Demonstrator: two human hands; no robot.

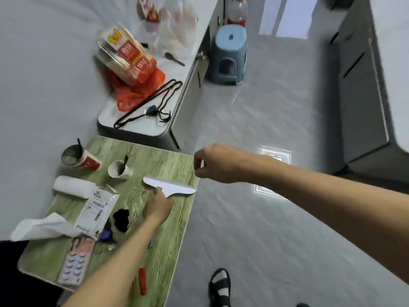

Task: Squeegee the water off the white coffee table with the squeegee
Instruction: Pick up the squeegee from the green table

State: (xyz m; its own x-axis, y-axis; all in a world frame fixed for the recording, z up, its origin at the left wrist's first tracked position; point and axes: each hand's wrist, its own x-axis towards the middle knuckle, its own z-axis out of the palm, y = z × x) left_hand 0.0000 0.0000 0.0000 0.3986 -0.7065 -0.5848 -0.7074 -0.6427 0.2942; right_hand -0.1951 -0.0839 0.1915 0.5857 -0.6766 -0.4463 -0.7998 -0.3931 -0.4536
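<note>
A white squeegee (pixel 172 186) lies with its blade on a green wood-grain table (pixel 170 235), near the table's far right corner. My left hand (pixel 159 204) grips its handle from the near side. The blade points away from me. My right hand (pixel 218 163) hovers just past the table's right edge, over the floor, fingers curled loosely with nothing in them. The white coffee table (pixel 141 127) stands behind the green one, with a rounded white top. I cannot make out any water in the blurred frame.
Two paper cups (pixel 120 169), a paper roll (pixel 74 187), a white packet (pixel 97 209), tissue (pixel 42 227), an eyelash pack (pixel 74 264) and a red lighter (pixel 142 281) lie on the green table. The white table holds a red bag (pixel 135 89), a food pack (pixel 126 54) and a black hanger (pixel 150 103). A blue stool (pixel 229 56) stands on the grey floor.
</note>
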